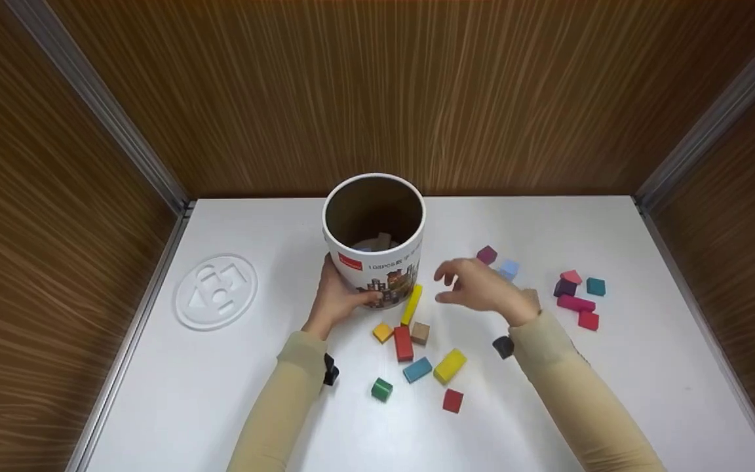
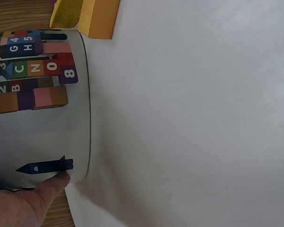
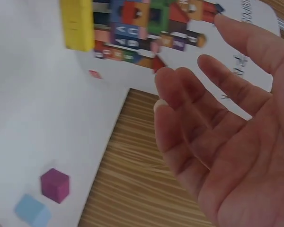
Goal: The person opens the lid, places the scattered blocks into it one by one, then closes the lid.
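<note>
My left hand (image 1: pixel 338 298) holds a white cylindrical bucket (image 1: pixel 354 272) by its left side, thumb across the printed front. Pale toy blocks lie at the bottom of the bucket, whose mouth is uncovered. In the left wrist view, a finger (image 2: pixel 54 184) presses the bucket wall (image 2: pixel 38 132) near its base. To the right of the bucket, my right hand (image 1: pixel 482 286) hovers with loosely bent fingers, and its palm holds nothing in the right wrist view. A long yellow block (image 1: pixel 411 305) stands against the bucket's lower right, close to an orange block (image 1: pixel 383 332) and a red block (image 1: pixel 404 344).
A white round lid (image 1: pixel 215 292) with shaped cutouts lies at the left. Green (image 1: pixel 382 390), blue (image 1: pixel 417 370) and yellow blocks (image 1: pixel 449 366) are scattered in front. More blocks, including a magenta bar (image 1: pixel 575 303), sit at the right. Wood-grain panels (image 1: pixel 482 98) enclose the white table.
</note>
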`<action>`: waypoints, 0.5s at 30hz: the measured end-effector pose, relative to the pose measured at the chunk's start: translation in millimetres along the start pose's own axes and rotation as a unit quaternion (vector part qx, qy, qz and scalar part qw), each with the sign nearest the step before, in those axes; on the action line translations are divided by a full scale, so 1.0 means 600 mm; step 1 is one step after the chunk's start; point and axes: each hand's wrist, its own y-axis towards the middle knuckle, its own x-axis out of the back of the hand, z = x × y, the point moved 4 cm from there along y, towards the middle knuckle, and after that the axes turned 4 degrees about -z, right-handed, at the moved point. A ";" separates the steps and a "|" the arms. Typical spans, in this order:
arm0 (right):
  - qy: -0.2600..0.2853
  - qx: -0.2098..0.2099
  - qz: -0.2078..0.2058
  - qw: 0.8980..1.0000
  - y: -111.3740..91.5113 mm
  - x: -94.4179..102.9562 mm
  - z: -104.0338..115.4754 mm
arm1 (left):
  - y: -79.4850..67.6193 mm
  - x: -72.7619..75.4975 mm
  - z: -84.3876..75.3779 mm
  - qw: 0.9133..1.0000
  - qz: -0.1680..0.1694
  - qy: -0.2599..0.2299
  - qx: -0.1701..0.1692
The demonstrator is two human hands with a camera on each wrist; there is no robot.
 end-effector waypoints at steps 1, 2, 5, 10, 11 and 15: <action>0.003 -0.005 0.006 1.000 -0.003 -0.007 -0.006 | 0.000 0.000 0.000 1.000 0.001 -0.001 0.002; 0.006 -0.010 0.012 1.000 -0.006 -0.014 -0.013 | 0.000 -0.001 0.001 1.000 0.002 -0.001 0.004; 0.012 -0.028 0.029 0.999 -0.014 -0.033 -0.032 | 0.000 -0.001 0.001 1.000 0.002 -0.002 0.006; 0.024 -0.064 0.063 0.996 -0.032 -0.064 -0.058 | 0.001 0.000 0.001 1.000 -0.003 -0.002 0.009; 0.028 -0.073 0.070 0.994 -0.036 -0.070 -0.063 | 0.001 0.000 0.001 1.000 -0.003 -0.003 0.009; 0.036 -0.091 0.091 0.991 -0.049 -0.094 -0.079 | 0.001 0.000 0.002 1.000 -0.004 -0.006 0.009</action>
